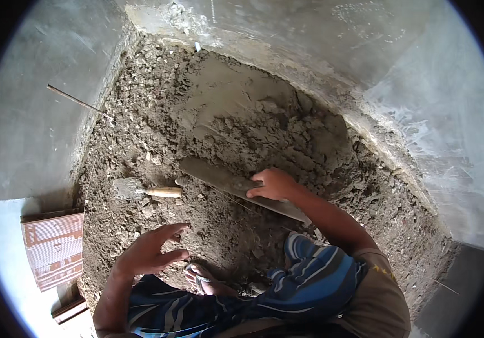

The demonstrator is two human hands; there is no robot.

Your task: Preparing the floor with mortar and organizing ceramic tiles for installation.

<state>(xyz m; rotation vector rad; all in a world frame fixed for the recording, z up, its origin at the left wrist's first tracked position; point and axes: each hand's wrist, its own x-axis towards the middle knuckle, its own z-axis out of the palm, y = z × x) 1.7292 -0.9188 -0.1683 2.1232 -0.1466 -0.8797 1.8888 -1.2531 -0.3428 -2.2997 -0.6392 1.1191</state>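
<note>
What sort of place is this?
Likely a room under construction: bare grey walls, a rough rubble floor with a smoothed patch of wet-looking mortar, and a trowel lying near the long flat board in the right hand.

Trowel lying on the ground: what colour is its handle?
The trowel's handle is light tan, best seen in the head view.

"What are you on?"

"A rough, crumbly floor (132,93), stony in places. My sandalled foot (216,287) is planted on it."

"And what lies there?"

"Damp grey mortar (222,84), smooth at the far side, lumpy nearer me."

"Anything on this side of it?"

"A long board (225,178), lying slantwise. Near its left end, a little closer to me, there's a wooden-handled trowel (157,192), blade to the left."
</note>
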